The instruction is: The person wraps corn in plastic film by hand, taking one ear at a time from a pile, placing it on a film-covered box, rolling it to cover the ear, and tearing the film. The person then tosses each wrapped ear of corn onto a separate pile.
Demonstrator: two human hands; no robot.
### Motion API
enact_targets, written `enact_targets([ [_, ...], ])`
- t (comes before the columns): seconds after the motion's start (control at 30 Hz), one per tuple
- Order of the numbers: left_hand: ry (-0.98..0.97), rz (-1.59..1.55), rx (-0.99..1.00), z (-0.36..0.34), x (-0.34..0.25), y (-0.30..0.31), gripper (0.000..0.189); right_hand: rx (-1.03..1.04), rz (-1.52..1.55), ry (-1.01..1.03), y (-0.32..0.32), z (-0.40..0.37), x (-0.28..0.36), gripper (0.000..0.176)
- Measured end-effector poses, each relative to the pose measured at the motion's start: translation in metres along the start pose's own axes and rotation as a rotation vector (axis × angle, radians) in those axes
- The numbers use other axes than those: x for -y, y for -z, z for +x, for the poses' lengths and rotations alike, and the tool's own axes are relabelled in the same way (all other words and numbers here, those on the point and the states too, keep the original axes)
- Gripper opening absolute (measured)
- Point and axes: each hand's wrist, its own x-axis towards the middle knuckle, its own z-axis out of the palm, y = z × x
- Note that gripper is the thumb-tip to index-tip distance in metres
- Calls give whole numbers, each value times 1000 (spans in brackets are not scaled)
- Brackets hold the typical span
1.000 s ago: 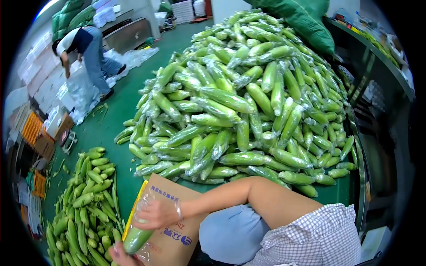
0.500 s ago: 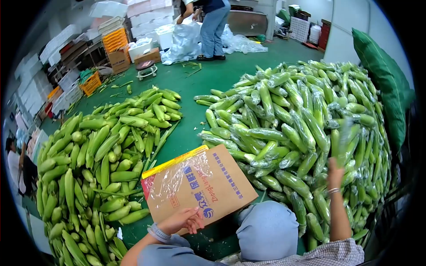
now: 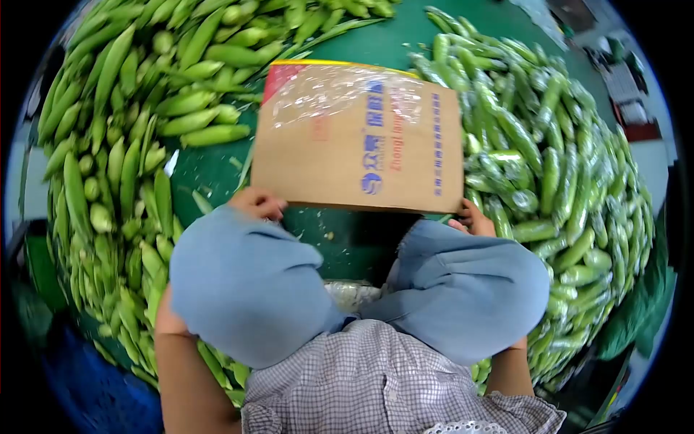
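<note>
In front of my knees lies a flat brown cardboard box [image 3: 340, 155] with blue and red print and clear plastic film [image 3: 318, 94] across its far part. My left hand [image 3: 260, 204] is at its near left corner, fingers curled against the edge. At the near right corner, my right hand [image 3: 473, 219] grips the box with bent fingers; part of that hand is hidden behind my knee. Unwrapped green corn cobs [image 3: 130, 166] are heaped to the left. On the right is a heap of corn cobs wrapped in clear film [image 3: 557, 166].
My bent knees [image 3: 246, 282] rise on both sides, close behind the box. Green floor [image 3: 217, 170] shows between the heaps. A blue bag or sheet [image 3: 94, 376] lies at the lower left. Green cloth [image 3: 640, 311] is at the right edge.
My view has tipped down towards my lap. My right hand has left the wrapped corn, where it held a blurred wrapped cob, and come to the box. My left hand has moved to the box's corner.
</note>
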Motion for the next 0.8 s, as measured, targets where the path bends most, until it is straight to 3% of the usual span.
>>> enact_targets([
  [0.03, -57, -113, -530, -7, 27, -2, 23, -30, -109, 19, -15, 8, -3, 64],
  [0.07, -24, -144, -591, -15, 54, -3, 23, -54, -97, 46, -23, 11, -2, 63],
  [0.13, 14, -10, -1125, -53, 118, -12, 18, -83, 57, 105, -36, 19, -14, 60],
  [0.17, -22, -61, -1216, -70, 141, -35, 18, -99, 193, 97, -45, 26, -20, 59],
  [0.23, 65, 212, -1135, -99, 168, -81, 19, -105, 205, 61, -46, 31, -27, 58],
  [0.27, 119, 374, -1079, -106, 185, -106, 31, -117, 176, 36, -44, 28, -32, 58],
  [0.3, 327, 332, -910, -112, 181, -126, 45, -126, 146, 12, -43, 24, -36, 57],
  [0.37, 369, 374, -805, -110, 185, -154, 61, -148, 98, -31, -38, 13, -42, 56],
  [0.6, 460, -9, -972, -48, 198, -138, 74, -139, -69, -35, -42, -5, -48, 53],
  [0.7, 267, -59, -992, -56, 200, -128, 58, -179, -132, -41, -47, 1, -49, 51],
  [0.77, 60, -919, -799, -75, 183, -110, 45, -260, -270, -30, -36, 10, -44, 50],
  [0.8, 142, -1120, -775, -78, 193, -99, 36, -182, -561, -37, -17, 16, -30, 42],
])
